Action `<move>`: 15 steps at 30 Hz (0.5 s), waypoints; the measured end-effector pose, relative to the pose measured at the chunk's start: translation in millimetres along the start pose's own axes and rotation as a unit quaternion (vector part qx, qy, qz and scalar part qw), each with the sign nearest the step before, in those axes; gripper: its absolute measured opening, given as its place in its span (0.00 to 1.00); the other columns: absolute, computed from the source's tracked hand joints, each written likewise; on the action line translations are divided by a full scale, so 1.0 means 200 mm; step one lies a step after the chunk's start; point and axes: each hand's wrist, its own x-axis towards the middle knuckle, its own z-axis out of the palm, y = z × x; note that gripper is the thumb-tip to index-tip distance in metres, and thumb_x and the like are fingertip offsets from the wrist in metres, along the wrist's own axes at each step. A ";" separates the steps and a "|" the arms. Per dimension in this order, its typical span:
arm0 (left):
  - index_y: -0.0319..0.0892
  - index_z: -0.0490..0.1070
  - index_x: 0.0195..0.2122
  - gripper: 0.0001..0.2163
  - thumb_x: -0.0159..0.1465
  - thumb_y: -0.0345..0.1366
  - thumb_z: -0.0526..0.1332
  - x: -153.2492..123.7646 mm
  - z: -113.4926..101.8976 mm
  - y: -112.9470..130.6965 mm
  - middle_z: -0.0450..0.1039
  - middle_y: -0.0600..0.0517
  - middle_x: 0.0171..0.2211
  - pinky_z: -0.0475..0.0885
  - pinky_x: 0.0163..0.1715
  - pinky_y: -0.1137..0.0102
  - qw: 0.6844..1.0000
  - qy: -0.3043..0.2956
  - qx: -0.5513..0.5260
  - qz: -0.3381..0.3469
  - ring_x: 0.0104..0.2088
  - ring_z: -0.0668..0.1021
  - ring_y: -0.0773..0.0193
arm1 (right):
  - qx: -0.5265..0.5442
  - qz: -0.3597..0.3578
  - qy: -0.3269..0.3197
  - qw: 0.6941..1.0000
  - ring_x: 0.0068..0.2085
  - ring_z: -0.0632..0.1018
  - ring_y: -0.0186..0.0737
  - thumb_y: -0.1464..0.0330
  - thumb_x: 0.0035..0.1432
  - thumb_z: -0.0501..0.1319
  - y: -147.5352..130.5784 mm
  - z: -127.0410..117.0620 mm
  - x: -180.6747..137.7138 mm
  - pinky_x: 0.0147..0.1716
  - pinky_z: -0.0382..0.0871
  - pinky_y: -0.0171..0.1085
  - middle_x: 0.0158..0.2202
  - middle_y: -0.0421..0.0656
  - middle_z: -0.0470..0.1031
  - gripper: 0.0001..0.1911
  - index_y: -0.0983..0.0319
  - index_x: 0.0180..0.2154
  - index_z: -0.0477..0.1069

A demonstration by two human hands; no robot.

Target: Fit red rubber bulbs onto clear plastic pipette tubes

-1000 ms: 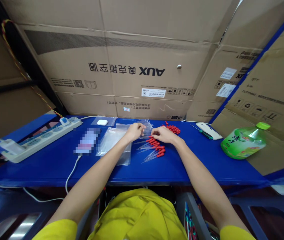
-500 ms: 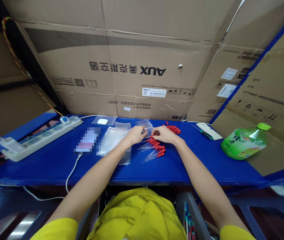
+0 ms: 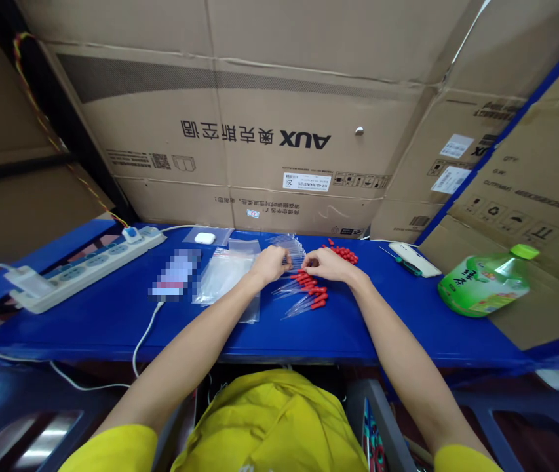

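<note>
My left hand is closed in a pinch at the near edge of a pile of thin clear tubes. Facing it, my right hand has its fingertips pinched together, a small gap from the left fingers. Whatever either pinch holds is too small to make out. Just below the hands lie several clear droppers with red bulbs, tips pointing left and bulbs to the right. Behind my right hand is a heap of loose red rubber bulbs, partly hidden by that hand.
Clear zip bags lie left of my left forearm, beside a phone on a white cable. A power strip and a white earbud case are farther left. Right stand a green-capped bottle, a screwdriver and a white object.
The whole view has shifted slightly to the right. Both hands stay at the same place between tubes and bulbs, with only small finger movements.
</note>
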 end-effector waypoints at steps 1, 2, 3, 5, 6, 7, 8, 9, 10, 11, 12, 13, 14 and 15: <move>0.44 0.80 0.39 0.04 0.64 0.35 0.66 0.00 0.00 0.01 0.82 0.45 0.38 0.73 0.42 0.68 1.000 0.002 0.001 -0.001 0.45 0.83 0.51 | -0.002 0.001 0.003 1.000 0.33 0.80 0.38 0.75 0.55 0.62 0.00 0.00 0.00 0.36 0.70 0.33 0.33 0.42 0.84 0.07 0.63 0.34 0.80; 0.44 0.80 0.39 0.04 0.64 0.34 0.65 -0.01 0.00 0.02 0.82 0.45 0.39 0.73 0.43 0.68 1.000 0.004 0.004 -0.002 0.45 0.83 0.51 | -0.003 0.003 0.007 1.000 0.33 0.81 0.38 0.75 0.55 0.63 0.00 0.00 0.00 0.36 0.70 0.33 0.33 0.42 0.84 0.07 0.63 0.34 0.80; 0.43 0.80 0.39 0.05 0.65 0.34 0.65 -0.01 0.00 0.02 0.82 0.44 0.39 0.73 0.43 0.67 1.000 0.006 0.006 -0.005 0.45 0.83 0.50 | -0.007 0.004 0.011 1.000 0.33 0.81 0.38 0.76 0.55 0.63 -0.01 0.00 0.00 0.36 0.70 0.32 0.33 0.42 0.84 0.07 0.63 0.33 0.80; 0.43 0.80 0.40 0.06 0.65 0.33 0.64 -0.01 0.00 0.03 0.82 0.43 0.40 0.74 0.44 0.67 1.000 0.010 0.010 -0.011 0.46 0.83 0.50 | -0.015 0.006 0.020 1.000 0.33 0.81 0.38 0.76 0.55 0.63 -0.01 0.00 0.00 0.37 0.70 0.32 0.33 0.42 0.84 0.07 0.63 0.33 0.80; 0.43 0.79 0.40 0.06 0.65 0.32 0.63 -0.01 0.00 0.03 0.82 0.43 0.41 0.74 0.45 0.67 1.000 0.012 0.010 -0.013 0.46 0.83 0.50 | -0.020 0.008 0.027 0.999 0.33 0.81 0.38 0.76 0.56 0.64 0.00 0.00 0.00 0.36 0.70 0.32 0.32 0.42 0.84 0.06 0.63 0.33 0.80; 0.43 0.79 0.40 0.06 0.65 0.32 0.63 -0.01 0.00 0.03 0.82 0.43 0.40 0.74 0.45 0.67 1.000 0.013 0.007 -0.014 0.46 0.83 0.51 | -0.025 0.011 0.035 0.999 0.34 0.81 0.38 0.76 0.56 0.64 0.00 0.00 0.00 0.36 0.69 0.32 0.32 0.42 0.84 0.06 0.63 0.33 0.80; 0.43 0.79 0.40 0.06 0.65 0.33 0.63 0.00 0.00 0.03 0.82 0.43 0.40 0.74 0.45 0.67 1.000 0.015 0.004 -0.014 0.46 0.83 0.51 | -0.030 0.014 0.043 0.999 0.34 0.81 0.38 0.76 0.55 0.64 0.00 0.00 0.01 0.36 0.69 0.32 0.32 0.43 0.84 0.06 0.63 0.33 0.80; 0.43 0.79 0.40 0.05 0.65 0.33 0.63 0.00 0.00 0.03 0.82 0.44 0.40 0.74 0.45 0.67 1.000 0.017 0.002 -0.014 0.46 0.83 0.51 | -0.035 0.017 0.051 0.998 0.34 0.81 0.38 0.76 0.55 0.65 0.01 0.00 0.01 0.36 0.69 0.33 0.32 0.43 0.84 0.06 0.63 0.33 0.80; 0.43 0.79 0.40 0.05 0.66 0.33 0.63 0.00 0.00 0.03 0.82 0.44 0.40 0.74 0.45 0.67 1.000 0.020 0.001 -0.016 0.45 0.83 0.52 | -0.040 0.021 0.056 0.997 0.34 0.81 0.38 0.76 0.55 0.65 0.01 0.00 0.01 0.36 0.69 0.33 0.32 0.43 0.84 0.05 0.63 0.33 0.80; 0.43 0.79 0.40 0.05 0.66 0.34 0.63 0.00 0.01 0.03 0.82 0.44 0.40 0.74 0.45 0.67 1.000 0.023 0.001 -0.019 0.45 0.83 0.52 | -0.044 0.024 0.058 0.997 0.34 0.81 0.38 0.76 0.55 0.65 0.01 0.00 0.01 0.36 0.69 0.32 0.32 0.43 0.83 0.05 0.63 0.32 0.80; 0.43 0.79 0.41 0.06 0.66 0.34 0.63 0.00 0.01 0.02 0.82 0.44 0.40 0.74 0.44 0.68 0.999 0.027 0.004 -0.024 0.45 0.83 0.52 | -0.047 0.027 0.056 0.997 0.34 0.81 0.38 0.76 0.55 0.65 0.02 0.00 0.01 0.35 0.69 0.32 0.32 0.43 0.83 0.05 0.63 0.32 0.80; 0.43 0.78 0.42 0.06 0.66 0.34 0.63 0.00 0.01 0.02 0.82 0.44 0.40 0.74 0.44 0.68 0.999 0.031 0.008 -0.029 0.46 0.83 0.52 | -0.050 0.031 0.054 0.997 0.34 0.81 0.38 0.76 0.56 0.66 0.02 0.00 0.01 0.35 0.68 0.32 0.31 0.43 0.83 0.04 0.63 0.32 0.80; 0.43 0.78 0.43 0.07 0.67 0.35 0.63 0.00 0.01 0.02 0.82 0.43 0.41 0.74 0.44 0.67 0.999 0.034 0.012 -0.036 0.46 0.83 0.51 | -0.054 0.036 0.051 0.997 0.34 0.81 0.38 0.75 0.56 0.66 0.02 0.00 0.01 0.35 0.68 0.32 0.31 0.43 0.83 0.04 0.63 0.32 0.79; 0.43 0.78 0.44 0.08 0.67 0.36 0.62 0.01 0.02 0.02 0.82 0.43 0.41 0.74 0.43 0.67 0.998 0.038 0.016 -0.041 0.46 0.83 0.50 | -0.058 0.041 0.048 0.996 0.34 0.81 0.38 0.75 0.56 0.66 0.02 0.00 0.01 0.34 0.68 0.32 0.31 0.42 0.83 0.04 0.62 0.31 0.79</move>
